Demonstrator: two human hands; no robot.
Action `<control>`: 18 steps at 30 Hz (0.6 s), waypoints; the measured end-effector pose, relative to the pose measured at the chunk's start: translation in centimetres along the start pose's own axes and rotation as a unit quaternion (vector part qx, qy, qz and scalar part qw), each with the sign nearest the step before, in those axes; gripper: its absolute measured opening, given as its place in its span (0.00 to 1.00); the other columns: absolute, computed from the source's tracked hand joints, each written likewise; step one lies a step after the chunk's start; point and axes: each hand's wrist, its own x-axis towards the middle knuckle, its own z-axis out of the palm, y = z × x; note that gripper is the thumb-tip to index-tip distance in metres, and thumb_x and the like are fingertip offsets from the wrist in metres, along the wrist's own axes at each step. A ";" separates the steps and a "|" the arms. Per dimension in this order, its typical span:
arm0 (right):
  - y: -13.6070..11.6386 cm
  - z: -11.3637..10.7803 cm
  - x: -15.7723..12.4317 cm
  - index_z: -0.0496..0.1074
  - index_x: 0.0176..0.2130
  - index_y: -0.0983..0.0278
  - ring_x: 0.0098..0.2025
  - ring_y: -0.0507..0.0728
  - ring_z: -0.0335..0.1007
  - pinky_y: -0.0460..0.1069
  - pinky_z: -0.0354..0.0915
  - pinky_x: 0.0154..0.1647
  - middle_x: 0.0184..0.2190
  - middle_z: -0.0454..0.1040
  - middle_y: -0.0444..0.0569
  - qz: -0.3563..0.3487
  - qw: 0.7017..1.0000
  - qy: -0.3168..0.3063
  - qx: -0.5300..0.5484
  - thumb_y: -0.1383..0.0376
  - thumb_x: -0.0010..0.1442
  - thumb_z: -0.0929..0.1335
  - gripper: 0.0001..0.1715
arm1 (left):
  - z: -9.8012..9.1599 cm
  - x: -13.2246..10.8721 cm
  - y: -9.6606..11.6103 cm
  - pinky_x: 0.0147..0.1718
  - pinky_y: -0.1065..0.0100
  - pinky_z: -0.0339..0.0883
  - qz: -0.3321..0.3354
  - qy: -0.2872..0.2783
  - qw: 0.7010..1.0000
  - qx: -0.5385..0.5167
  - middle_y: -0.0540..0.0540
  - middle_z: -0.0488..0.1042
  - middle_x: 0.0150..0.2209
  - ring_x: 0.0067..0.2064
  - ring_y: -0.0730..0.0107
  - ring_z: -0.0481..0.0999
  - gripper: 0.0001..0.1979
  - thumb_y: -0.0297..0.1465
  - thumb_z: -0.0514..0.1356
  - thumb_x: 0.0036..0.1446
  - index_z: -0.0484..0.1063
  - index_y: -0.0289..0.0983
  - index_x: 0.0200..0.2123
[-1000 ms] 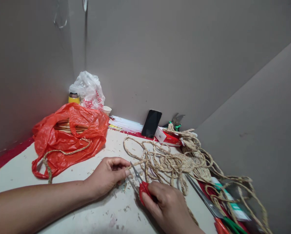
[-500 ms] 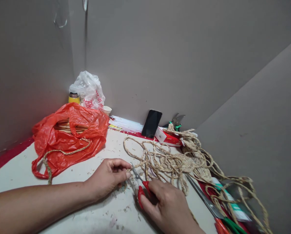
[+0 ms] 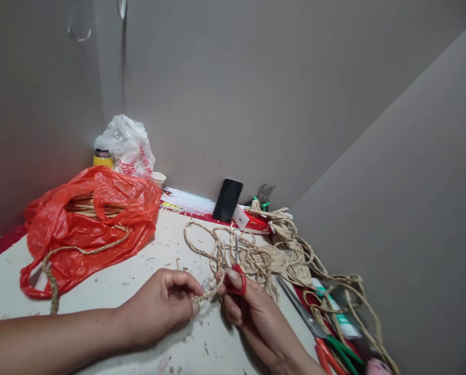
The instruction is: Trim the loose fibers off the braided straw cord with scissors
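A thin braided straw cord point(image 3: 209, 295) runs between my two hands, low over the white tabletop. My left hand point(image 3: 160, 307) pinches one stretch of it between thumb and fingertips. In my right hand point(image 3: 252, 312) are small red-handled scissors point(image 3: 238, 271), blades together and pointing up and away. The right thumb and fingers also touch the cord. Just beyond the scissors, a tangled heap of the same cord point(image 3: 262, 259) spreads toward the right. Another cord end point(image 3: 88, 251) lies across a red plastic bag point(image 3: 139, 208) on the left.
Along the back stand a yellow jar point(image 3: 103, 158), a white plastic bag point(image 3: 129, 140), a paper cup point(image 3: 158, 178) and a phone point(image 3: 227, 200) leaning on the wall. Pruning shears point(image 3: 264, 197) rest behind a red box point(image 3: 256, 224). Large scissors point(image 3: 318, 330) lie at right.
The scissors have turned from pointing at the left fingertips to pointing up, blades now together. My right hand has rolled over and touches the cord. The whole view has shifted right.
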 end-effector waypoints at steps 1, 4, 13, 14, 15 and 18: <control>0.0 0.0 0.0 0.72 0.28 0.66 0.17 0.44 0.45 0.42 0.45 0.18 0.17 0.63 0.39 0.005 0.999 -0.005 0.033 0.52 0.53 0.72 0.20 | 0.1 -0.1 -0.1 0.22 0.73 0.48 0.004 -0.016 1.000 0.016 0.55 0.61 0.19 0.21 0.80 0.55 0.11 0.34 0.64 0.47 0.72 0.32 0.31; -0.3 0.0 -0.1 0.70 0.25 0.66 0.18 0.44 0.42 0.42 0.43 0.18 0.18 0.59 0.37 -0.010 0.995 0.010 0.103 0.57 0.50 0.75 0.16 | 0.3 -0.3 -0.1 0.23 0.73 0.48 -0.001 -0.042 0.998 0.047 0.55 0.61 0.20 0.23 0.79 0.55 0.11 0.34 0.63 0.47 0.72 0.32 0.31; -0.9 0.4 -0.5 0.66 0.20 0.65 0.19 0.45 0.44 0.42 0.46 0.17 0.16 0.55 0.36 -0.161 0.978 0.130 0.027 0.59 0.45 0.77 0.19 | 0.2 -0.3 0.7 0.25 0.73 0.50 -0.008 -0.055 0.993 0.108 0.55 0.60 0.21 0.25 0.77 0.56 0.08 0.33 0.61 0.48 0.71 0.34 0.29; -0.7 0.2 -0.5 0.67 0.21 0.65 0.19 0.46 0.45 0.42 0.47 0.18 0.17 0.56 0.37 -0.171 0.975 0.138 -0.005 0.59 0.44 0.77 0.18 | 0.3 -0.3 0.7 0.25 0.73 0.50 -0.019 -0.059 0.991 0.115 0.56 0.59 0.20 0.25 0.77 0.56 0.07 0.33 0.61 0.48 0.71 0.34 0.29; -0.5 0.1 -0.5 0.69 0.21 0.65 0.19 0.46 0.47 0.43 0.48 0.18 0.17 0.57 0.38 -0.179 0.972 0.145 -0.036 0.58 0.45 0.77 0.18 | 0.4 -0.4 0.6 0.24 0.73 0.50 -0.029 -0.062 0.990 0.121 0.56 0.58 0.20 0.24 0.77 0.55 0.07 0.32 0.61 0.48 0.71 0.34 0.29; 0.4 -0.1 -0.8 0.70 0.21 0.64 0.20 0.48 0.50 0.44 0.52 0.19 0.17 0.60 0.40 -0.195 0.964 0.144 -0.111 0.56 0.46 0.76 0.17 | 0.7 -0.4 0.4 0.29 0.73 0.55 -0.018 -0.055 0.991 0.122 0.53 0.65 0.25 0.28 0.76 0.61 0.09 0.28 0.62 0.47 0.73 0.33 0.34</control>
